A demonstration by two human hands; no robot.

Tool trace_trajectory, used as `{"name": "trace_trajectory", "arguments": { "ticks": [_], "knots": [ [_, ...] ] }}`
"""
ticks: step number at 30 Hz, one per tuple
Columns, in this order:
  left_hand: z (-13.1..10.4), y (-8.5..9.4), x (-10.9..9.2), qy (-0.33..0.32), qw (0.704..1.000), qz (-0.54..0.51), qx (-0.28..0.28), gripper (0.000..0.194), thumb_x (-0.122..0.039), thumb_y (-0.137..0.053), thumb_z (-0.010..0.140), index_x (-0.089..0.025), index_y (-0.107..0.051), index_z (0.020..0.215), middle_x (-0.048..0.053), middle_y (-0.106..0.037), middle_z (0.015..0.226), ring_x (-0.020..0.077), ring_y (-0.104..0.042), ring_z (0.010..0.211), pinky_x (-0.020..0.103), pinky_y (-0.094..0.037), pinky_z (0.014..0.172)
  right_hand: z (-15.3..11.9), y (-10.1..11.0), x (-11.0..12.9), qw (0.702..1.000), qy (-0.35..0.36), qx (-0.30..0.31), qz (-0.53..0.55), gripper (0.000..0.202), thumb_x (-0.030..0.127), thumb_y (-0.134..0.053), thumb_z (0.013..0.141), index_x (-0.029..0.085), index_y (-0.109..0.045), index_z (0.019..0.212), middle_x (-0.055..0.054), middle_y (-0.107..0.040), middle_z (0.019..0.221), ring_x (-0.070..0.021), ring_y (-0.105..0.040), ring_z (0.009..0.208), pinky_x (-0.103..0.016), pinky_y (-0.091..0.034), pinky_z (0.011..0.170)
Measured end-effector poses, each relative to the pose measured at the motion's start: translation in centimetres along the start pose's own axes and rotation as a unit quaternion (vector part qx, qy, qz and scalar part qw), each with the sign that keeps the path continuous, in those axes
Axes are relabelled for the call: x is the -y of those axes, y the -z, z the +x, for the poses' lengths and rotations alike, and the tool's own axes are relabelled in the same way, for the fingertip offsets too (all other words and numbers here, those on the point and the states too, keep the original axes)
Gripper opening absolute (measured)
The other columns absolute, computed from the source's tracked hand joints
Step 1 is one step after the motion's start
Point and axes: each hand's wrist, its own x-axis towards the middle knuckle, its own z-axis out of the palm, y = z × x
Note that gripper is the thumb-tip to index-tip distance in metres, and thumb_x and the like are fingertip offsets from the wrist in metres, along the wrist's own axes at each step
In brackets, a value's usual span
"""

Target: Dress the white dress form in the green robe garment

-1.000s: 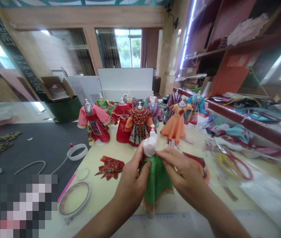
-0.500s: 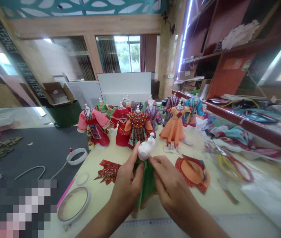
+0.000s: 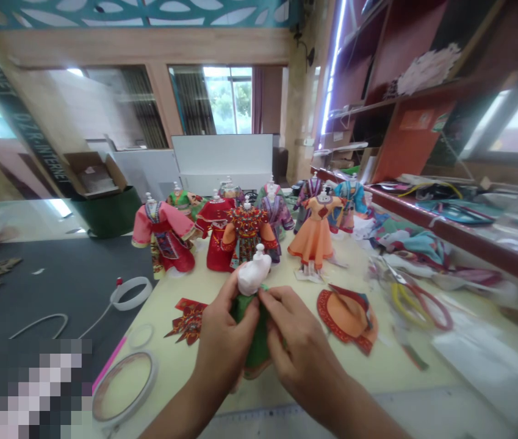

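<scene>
The left hand (image 3: 226,332) wraps its grip round a rounded white dress form (image 3: 252,277) and limp green cloth (image 3: 257,355) above the pale counter (image 3: 174,373); the right hand (image 3: 303,334) pinches the cloth's top edge, grip nearly closed. A counter strip separates it from curved-edged orange fabric (image 3: 346,314).

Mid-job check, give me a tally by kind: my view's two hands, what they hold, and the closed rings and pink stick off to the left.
Hands (left hand, right hand): 2
White miniature dress form: 1
Green cloth: 1
Rings (large tape roll, white ring, thin ring): 3
Pink stick: 1
Total: 8
</scene>
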Motion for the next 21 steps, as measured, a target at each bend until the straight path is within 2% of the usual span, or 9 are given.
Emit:
{"name": "trace_trajectory", "arguments": {
  "ticks": [7,13,17,21],
  "knots": [
    [0.3,0.0,0.8,0.014,0.998,0.045,-0.032,0.051,-0.038,-0.056,0.074,-0.019,-0.052,0.121,0.008,-0.067,0.108,0.0270,-0.062,0.096,0.036,-0.047,0.084,0.0,-0.6,0.8,1.000,-0.008,0.006,-0.016,0.041,0.007,-0.039,0.080,0.002,-0.053,0.119,-0.015,-0.053,0.100,-0.0239,-0.048,0.094,-0.039,-0.045,0.084],
    [0.2,0.4,1.0,0.016,0.997,0.079,0.020,0.050,-0.045,-0.050,0.075,-0.019,-0.050,0.118,0.010,-0.064,0.110,0.0284,-0.060,0.099,0.039,-0.046,0.084,0.1,-0.9,0.7,0.999,-0.028,-0.001,-0.037,0.041,0.014,-0.041,0.081,0.002,-0.052,0.119,-0.017,-0.053,0.104,-0.0253,-0.048,0.095,-0.041,-0.045,0.084],
    [0.2,0.0,1.0,-0.018,0.993,0.113,0.004,0.052,-0.042,-0.055,0.070,-0.016,-0.051,0.116,0.011,-0.064,0.106,0.0290,-0.060,0.099,0.037,-0.047,0.084,0.3,-0.4,0.9,0.999,-0.029,0.023,-0.035,0.040,0.012,-0.042,0.079,0.005,-0.053,0.116,-0.015,-0.053,0.101,-0.0236,-0.049,0.091,-0.039,-0.046,0.082],
    [-0.2,-0.8,0.8,-0.021,0.993,0.110,-0.024,0.050,-0.036,-0.052,0.074,-0.014,-0.050,0.118,0.009,-0.066,0.098,0.0260,-0.062,0.091,0.034,-0.048,0.080,0.5,-0.1,0.9,0.997,-0.025,0.025,-0.065,0.035,0.010,-0.039,0.079,0.007,-0.056,0.109,-0.014,-0.054,0.096,-0.0246,-0.049,0.090,-0.042,-0.045,0.081]
  ]
}}
